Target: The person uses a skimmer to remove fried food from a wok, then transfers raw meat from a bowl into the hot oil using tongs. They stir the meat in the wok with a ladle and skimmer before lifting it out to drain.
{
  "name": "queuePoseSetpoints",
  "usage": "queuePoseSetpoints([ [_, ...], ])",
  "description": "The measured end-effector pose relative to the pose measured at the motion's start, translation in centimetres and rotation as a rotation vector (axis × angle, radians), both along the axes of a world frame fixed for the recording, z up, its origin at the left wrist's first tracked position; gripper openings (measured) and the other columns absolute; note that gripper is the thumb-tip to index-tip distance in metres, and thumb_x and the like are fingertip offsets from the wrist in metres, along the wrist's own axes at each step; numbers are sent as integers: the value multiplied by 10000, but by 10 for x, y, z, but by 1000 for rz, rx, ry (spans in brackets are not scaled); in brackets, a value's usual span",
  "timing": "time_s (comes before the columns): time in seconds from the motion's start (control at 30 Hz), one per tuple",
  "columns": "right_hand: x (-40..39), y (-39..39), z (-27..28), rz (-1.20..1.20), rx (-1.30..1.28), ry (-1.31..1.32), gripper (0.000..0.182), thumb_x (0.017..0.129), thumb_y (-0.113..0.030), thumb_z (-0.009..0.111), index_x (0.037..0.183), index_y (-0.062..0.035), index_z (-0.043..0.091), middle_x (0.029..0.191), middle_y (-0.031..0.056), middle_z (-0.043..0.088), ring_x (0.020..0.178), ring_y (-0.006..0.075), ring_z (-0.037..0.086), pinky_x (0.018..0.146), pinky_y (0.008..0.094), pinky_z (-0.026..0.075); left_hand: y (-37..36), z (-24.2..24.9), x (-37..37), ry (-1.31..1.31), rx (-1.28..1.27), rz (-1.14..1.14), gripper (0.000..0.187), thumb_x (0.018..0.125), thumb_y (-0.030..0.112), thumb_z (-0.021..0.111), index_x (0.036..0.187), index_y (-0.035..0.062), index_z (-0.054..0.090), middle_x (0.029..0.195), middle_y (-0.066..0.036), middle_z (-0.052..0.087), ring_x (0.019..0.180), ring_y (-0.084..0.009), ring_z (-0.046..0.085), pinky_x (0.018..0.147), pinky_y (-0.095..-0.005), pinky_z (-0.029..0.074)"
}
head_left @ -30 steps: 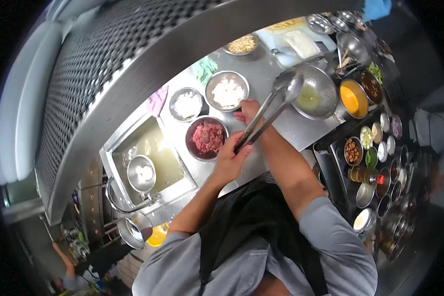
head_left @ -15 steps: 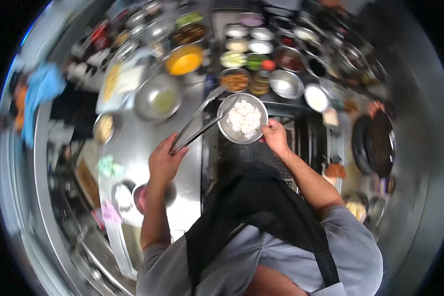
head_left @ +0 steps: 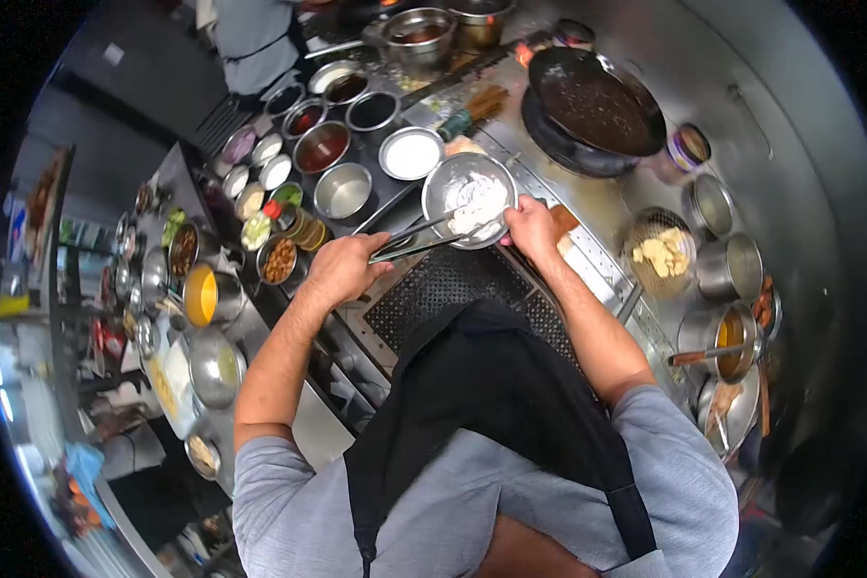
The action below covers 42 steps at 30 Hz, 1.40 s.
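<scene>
My left hand (head_left: 349, 268) is wrapped around metal tongs (head_left: 419, 241), whose tips reach inside a steel bowl (head_left: 440, 186). Pale chunks of food coated in white powder (head_left: 482, 207) lie in that bowl. With thumb over the rim, my right hand (head_left: 532, 228) grips the bowl on its right side. The bowl hangs over the counter edge, above a black perforated floor mat (head_left: 453, 289). Close behind it stands a bowl of white powder (head_left: 411, 154). A dish of brown pieces (head_left: 278, 261) is near my left hand.
A dark wok (head_left: 602, 106) sits at the upper right. Below it are a strainer of pale yellow pieces (head_left: 661, 252) and a pot of orange liquid (head_left: 732, 337). Sauce bowls (head_left: 321, 146) crowd the upper left. Another person (head_left: 255, 48) stands at the back.
My view has turned right toward the wok. The bowl and both hands moved along with it, and the tongs now reach farther into the bowl.
</scene>
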State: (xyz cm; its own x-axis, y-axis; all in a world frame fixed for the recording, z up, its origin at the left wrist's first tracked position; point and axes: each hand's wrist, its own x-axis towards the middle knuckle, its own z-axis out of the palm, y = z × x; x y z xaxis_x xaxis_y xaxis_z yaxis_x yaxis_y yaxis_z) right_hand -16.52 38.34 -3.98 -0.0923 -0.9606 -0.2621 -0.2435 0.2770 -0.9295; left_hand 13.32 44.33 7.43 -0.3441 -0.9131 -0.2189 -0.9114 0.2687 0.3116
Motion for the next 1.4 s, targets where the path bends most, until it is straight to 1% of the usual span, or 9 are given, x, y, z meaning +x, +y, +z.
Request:
queuePoseSetpoints([
  [0.33,-25,2,-46,-254,75,-269,168,880,-86,522,903,71,576,679,119,614,488,193,615,390,296,524,-74,32,-34,-220,-254,-258,466,769,251,737,1196,117,609,957,-122,659,855,-323,652,720,-421,528],
  [0.6,-5,10,-39,-324,40,-142,129,869,-73,532,853,53,549,670,100,600,482,169,604,406,300,512,-131,58,-25,-266,-126,-449,527,758,291,747,1225,113,579,1051,-158,652,979,-336,631,809,-427,517],
  [0.7,9,10,-32,-336,10,-126,129,868,-74,533,866,53,559,679,104,609,483,165,604,416,297,516,-165,29,-22,-191,-55,-624,522,761,277,745,1231,122,579,1058,-154,653,985,-332,631,811,-425,519],
  [0.87,20,10,-32,-401,22,-117,157,869,-79,534,928,59,580,718,121,633,489,164,608,421,296,521,-178,46,-27,-326,-210,-885,453,767,226,728,1204,210,611,913,-97,647,873,-284,653,725,-403,534],
  [1.1,37,9,-27,-560,39,-66,166,870,-66,518,962,61,574,755,128,637,535,180,628,448,304,552,-200,27,-31,-395,-279,-740,439,782,285,723,1188,148,626,899,-134,654,892,-301,655,732,-419,536],
  [1.23,42,9,-36,-611,-64,-38,158,894,-45,495,1018,32,557,740,95,604,531,188,598,440,297,560,-229,-39,-6,-177,349,-797,563,848,493,622,1295,152,579,1035,-168,682,975,-312,648,866,-421,493],
  [1.27,30,4,-61,-559,62,-23,196,903,-52,494,1065,34,565,797,115,631,558,195,618,447,294,565,-213,-13,-7,-168,568,-608,593,851,518,613,1317,154,562,1141,-159,663,1032,-296,628,923,-414,462],
  [1.33,37,1,-41,-583,39,-163,268,901,-55,475,1136,41,560,886,154,665,570,204,649,456,299,574,-210,-65,16,53,527,-558,591,845,509,623,1333,183,549,1152,-156,656,1046,-285,613,925,-396,465],
  [1.4,29,-3,-49,-507,-32,-264,258,899,-67,468,1120,50,532,882,160,658,550,215,648,452,309,572,-187,-65,24,58,327,-418,511,836,439,642,1287,205,584,1084,-150,670,1010,-310,630,908,-423,478],
])
